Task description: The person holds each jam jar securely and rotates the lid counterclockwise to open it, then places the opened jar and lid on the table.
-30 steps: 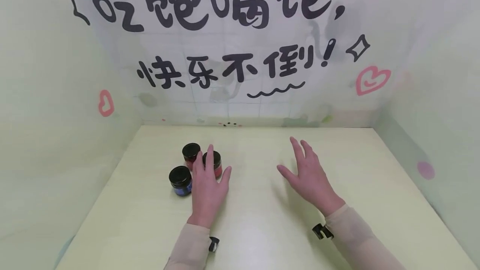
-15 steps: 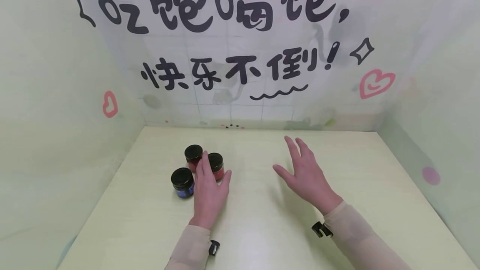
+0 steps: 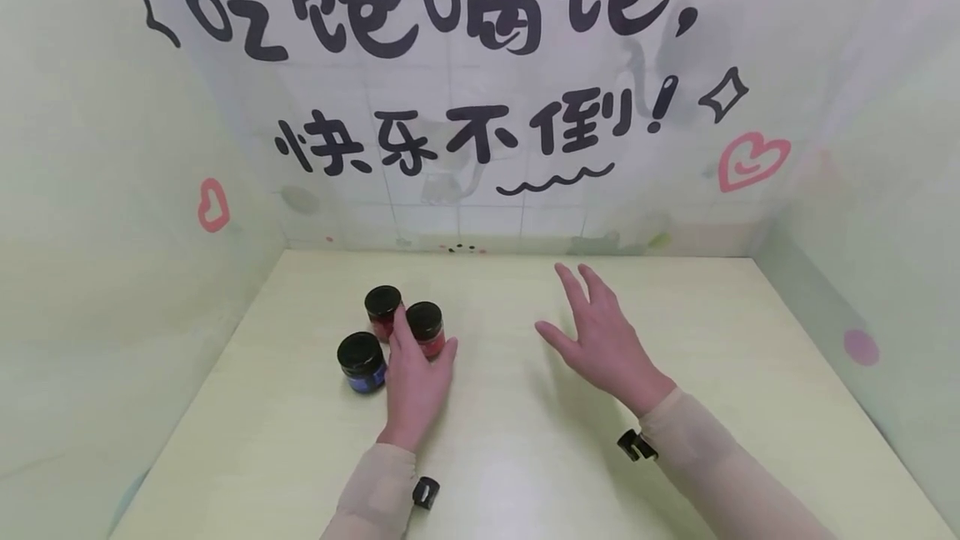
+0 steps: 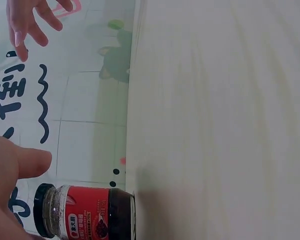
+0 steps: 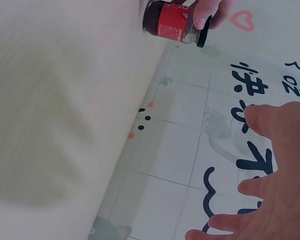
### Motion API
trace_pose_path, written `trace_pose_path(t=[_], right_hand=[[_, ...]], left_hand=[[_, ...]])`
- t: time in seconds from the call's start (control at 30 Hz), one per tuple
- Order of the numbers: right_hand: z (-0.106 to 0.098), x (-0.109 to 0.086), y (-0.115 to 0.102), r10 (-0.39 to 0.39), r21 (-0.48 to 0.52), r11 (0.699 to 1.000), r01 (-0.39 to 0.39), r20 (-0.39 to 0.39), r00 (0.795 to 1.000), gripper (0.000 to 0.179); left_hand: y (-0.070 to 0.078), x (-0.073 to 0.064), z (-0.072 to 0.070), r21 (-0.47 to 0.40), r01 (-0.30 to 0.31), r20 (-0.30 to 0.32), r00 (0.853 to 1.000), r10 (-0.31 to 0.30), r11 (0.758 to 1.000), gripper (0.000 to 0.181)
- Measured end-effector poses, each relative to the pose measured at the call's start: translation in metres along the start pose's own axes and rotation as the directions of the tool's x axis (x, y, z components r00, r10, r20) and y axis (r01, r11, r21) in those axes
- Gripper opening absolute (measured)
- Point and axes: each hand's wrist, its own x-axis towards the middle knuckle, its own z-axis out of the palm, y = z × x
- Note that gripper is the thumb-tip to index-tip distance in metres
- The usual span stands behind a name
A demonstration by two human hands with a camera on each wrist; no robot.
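Three small glass jars with black lids stand close together on the left of the table in the head view. My left hand (image 3: 418, 386) is around the near side of the red-labelled jar (image 3: 431, 346), thumb on its right and fingers on its left. In the left wrist view a gap shows between the thumb (image 4: 35, 162) and that jar; firm contact cannot be made out. Behind the fingers stands a dark red jar (image 3: 381, 327), and a blue-labelled jar (image 3: 365, 379) stands left of the hand. My right hand (image 3: 607, 348) hovers over the table, fingers spread, holding nothing.
The pale table (image 3: 495, 457) is bounded by a printed back sheet (image 3: 480, 215) with black lettering, and by sheets on the left (image 3: 112, 315) and right (image 3: 900, 290). Each wrist carries a small black strap piece.
My left fingers have come down from above the red-labelled jar into the space left of it, and the thumb has neared its right side. My right hand has drifted slightly left.
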Motion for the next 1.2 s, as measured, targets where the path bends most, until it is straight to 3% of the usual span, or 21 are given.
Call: trace_pose_path(t=[0.23,0.53,0.8,1.2], right_hand=[[0.002,0.006,-0.006,-0.023,0.004,1.0,0.023,0.01,1.0,0.082],[0.008,0.008,-0.014,-0.024,-0.008,1.0,0.024,0.042,0.999,0.082],[0.008,0.011,-0.022,-0.041,-0.029,0.999,0.042,0.04,0.998,0.082],[0.011,0.017,-0.028,-0.059,-0.047,0.997,0.061,0.038,0.998,0.082]], left_hand=[[-0.004,0.004,0.0,-0.076,0.037,-0.021,0.999,-0.039,0.996,0.088],[-0.015,0.008,0.001,-0.126,0.104,0.019,0.995,-0.102,0.987,0.068],[-0.02,0.018,0.002,-0.12,0.123,0.024,0.992,-0.121,0.985,0.065],[-0.012,0.022,0.003,-0.111,0.139,0.004,0.99,-0.14,0.984,0.064]])
